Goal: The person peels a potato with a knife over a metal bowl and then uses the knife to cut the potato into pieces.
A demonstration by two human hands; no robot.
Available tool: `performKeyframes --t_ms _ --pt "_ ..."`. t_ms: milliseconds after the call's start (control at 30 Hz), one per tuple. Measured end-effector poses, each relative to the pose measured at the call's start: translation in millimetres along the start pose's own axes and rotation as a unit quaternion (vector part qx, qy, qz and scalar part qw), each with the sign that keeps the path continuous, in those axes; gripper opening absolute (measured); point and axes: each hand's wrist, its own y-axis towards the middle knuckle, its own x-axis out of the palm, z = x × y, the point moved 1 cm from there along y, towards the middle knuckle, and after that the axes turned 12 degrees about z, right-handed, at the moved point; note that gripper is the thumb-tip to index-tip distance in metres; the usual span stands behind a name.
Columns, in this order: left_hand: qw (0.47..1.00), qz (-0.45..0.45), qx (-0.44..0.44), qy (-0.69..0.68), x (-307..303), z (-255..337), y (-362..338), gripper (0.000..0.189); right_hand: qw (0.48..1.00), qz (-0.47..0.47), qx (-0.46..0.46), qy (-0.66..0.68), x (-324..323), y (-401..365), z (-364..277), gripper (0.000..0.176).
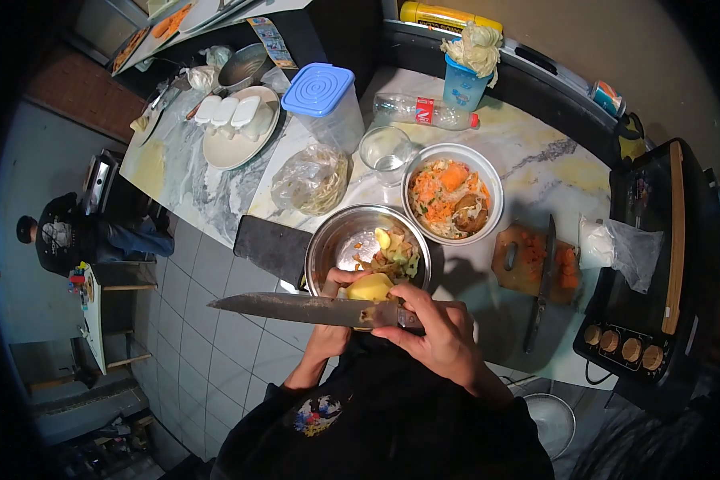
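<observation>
My left hand (328,334) is closed around a peeled yellow potato (370,286), partly hidden behind the knife. In my right hand (436,326) is a large kitchen knife (292,309), its broad blade pointing left across the front of the potato. Both hands are over the near rim of a steel bowl (314,244). Inside that bowl lie potato peelings (398,260) and a small pale yellow piece. Just behind to the right stands a white bowl (494,182) with shredded carrot and cabbage, an orange chunk and a brown round item.
A second knife (546,280) lies across a cutting board (508,276) with carrot pieces. The black toaster oven (640,320) stands right. Behind the bowls are a glass (386,156), a plastic bottle (404,108), a blue-lidded container (328,112) and a bag of sprouts (312,182). Another person (72,232) is far left.
</observation>
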Motion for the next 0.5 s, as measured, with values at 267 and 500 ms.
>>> performKeyframes --t_ms 267,500 --pt "0.999 -0.019 0.022 0.026 -1.8 1.8 -2.4 0.033 1.0 -0.006 -0.016 -0.022 -1.2 0.5 -0.7 0.058" --pt "0.998 0.014 -0.039 -0.04 0.7 2.3 -1.2 0.031 0.999 0.0 -0.029 -0.019 -4.5 0.0 -0.6 0.056"
